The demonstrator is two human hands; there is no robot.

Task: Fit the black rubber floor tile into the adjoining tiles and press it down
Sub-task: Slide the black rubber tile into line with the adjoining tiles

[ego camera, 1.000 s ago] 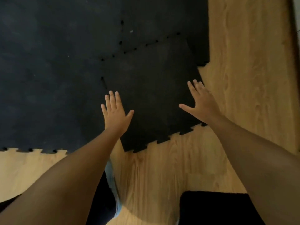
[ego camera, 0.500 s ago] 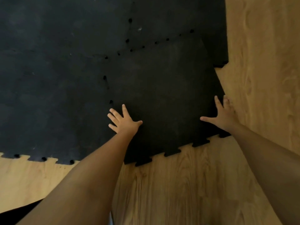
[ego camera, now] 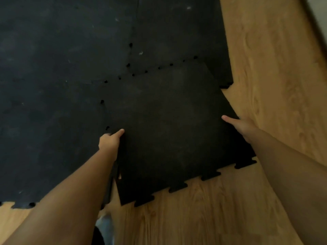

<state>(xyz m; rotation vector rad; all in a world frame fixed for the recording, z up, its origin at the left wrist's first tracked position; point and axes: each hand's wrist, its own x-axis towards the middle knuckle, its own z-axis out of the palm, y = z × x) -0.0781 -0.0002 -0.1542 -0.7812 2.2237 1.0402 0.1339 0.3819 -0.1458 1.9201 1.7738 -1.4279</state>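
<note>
Gripping the loose black tile [ego camera: 169, 128] by its two side edges, the person has one hand on each: the left hand [ego camera: 109, 141] is curled over the left edge with the thumb lying on top and the fingers tucked out of sight, and the right hand [ego camera: 238, 124] clasps the right edge the same way, thumb pointing across the top face, fingers hidden beneath. This one tile sits skewed, turned slightly against the laid black mat [ego camera: 62, 103], with its far edge and left edge overlapping the adjoining tiles and its near-right part out over the wooden floor [ego camera: 274, 85]. Along its near edge five interlocking tabs jut onto the wood. In the mat, seams marked by small dark notches divide at least three fitted tiles around the loose one's corner; how many more lie beyond cannot be told in the dimness. Both forearms are bare.
</note>
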